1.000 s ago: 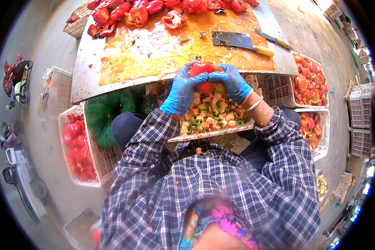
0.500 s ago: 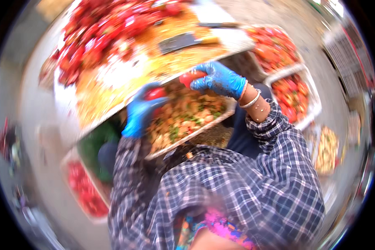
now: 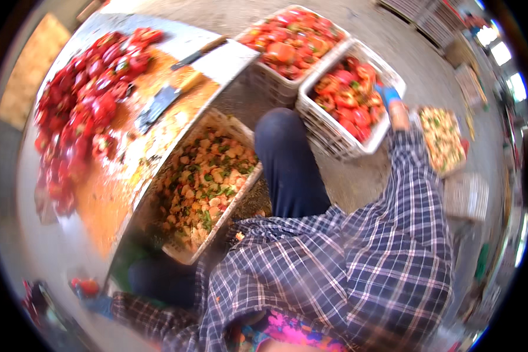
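Out at the lower left, my left hand [image 3: 97,304] in a blue glove is closed round a red pepper [image 3: 85,286]; the hand is blurred near the picture's rim. My right arm stretches to the right, and my gloved right hand [image 3: 387,97] is at the right rim of a white crate [image 3: 341,146]. Red pepper pieces [image 3: 349,105] fill that crate. Its fingers are small and partly hidden against the peppers, so whether they grip one is unclear. Before me, a long bin [image 3: 217,226] holds pale pepper cores and green bits.
A heap of red peppers [image 3: 94,88] covers the far left of the wet table [image 3: 100,223]. On it lie a cleaver [image 3: 158,105] and a knife [image 3: 188,60]. Another crate of red peppers [image 3: 276,82] stands beyond my knee. Right of my arm sits a container of pale pieces [image 3: 440,132].
My view has swung right. Both hands, together over the core bin with red pepper in each, are now wide apart: the left at lower left, the right at the pepper crate.
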Demonstrator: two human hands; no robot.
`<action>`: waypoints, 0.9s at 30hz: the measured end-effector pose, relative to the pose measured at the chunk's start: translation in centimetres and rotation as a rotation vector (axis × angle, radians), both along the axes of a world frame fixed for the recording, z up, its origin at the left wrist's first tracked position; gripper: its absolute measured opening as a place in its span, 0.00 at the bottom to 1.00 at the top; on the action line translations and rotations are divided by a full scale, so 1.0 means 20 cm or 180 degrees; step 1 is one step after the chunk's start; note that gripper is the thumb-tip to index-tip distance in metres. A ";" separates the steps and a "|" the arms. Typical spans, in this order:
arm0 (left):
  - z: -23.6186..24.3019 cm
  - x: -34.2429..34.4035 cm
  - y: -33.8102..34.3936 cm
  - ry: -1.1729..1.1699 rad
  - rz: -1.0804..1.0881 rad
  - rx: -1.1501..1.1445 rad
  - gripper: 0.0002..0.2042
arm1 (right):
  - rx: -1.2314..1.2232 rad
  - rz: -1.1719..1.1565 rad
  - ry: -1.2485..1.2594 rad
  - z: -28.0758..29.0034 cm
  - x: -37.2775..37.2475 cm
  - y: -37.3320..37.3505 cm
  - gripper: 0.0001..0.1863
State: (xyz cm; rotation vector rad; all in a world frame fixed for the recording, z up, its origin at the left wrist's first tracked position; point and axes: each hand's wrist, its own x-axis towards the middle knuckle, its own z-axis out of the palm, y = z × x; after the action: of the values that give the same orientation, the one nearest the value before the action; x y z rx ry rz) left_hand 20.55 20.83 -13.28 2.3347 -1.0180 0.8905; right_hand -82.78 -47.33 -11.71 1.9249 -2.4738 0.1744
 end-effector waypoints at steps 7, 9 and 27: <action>0.63 0.03 0.99 0.0374 0.0998 -0.1742 0.16 | 0.0262 -0.0188 -0.4828 -0.02 1.11 0.20 0.25; 0.71 0.13 1.27 0.1193 0.0814 -0.3384 0.16 | 0.0042 0.0290 -0.4440 0.24 1.44 0.20 0.21; 0.79 -0.54 -0.06 0.3336 -0.0034 -0.2523 0.17 | -0.1541 0.6282 0.0588 0.54 4.83 0.78 0.20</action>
State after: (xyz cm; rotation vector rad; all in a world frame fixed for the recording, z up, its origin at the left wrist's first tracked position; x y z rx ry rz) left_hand 9.71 19.70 2.43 1.6759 -0.1578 -0.0492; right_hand 13.79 -31.78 -0.95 2.8159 0.3017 0.4104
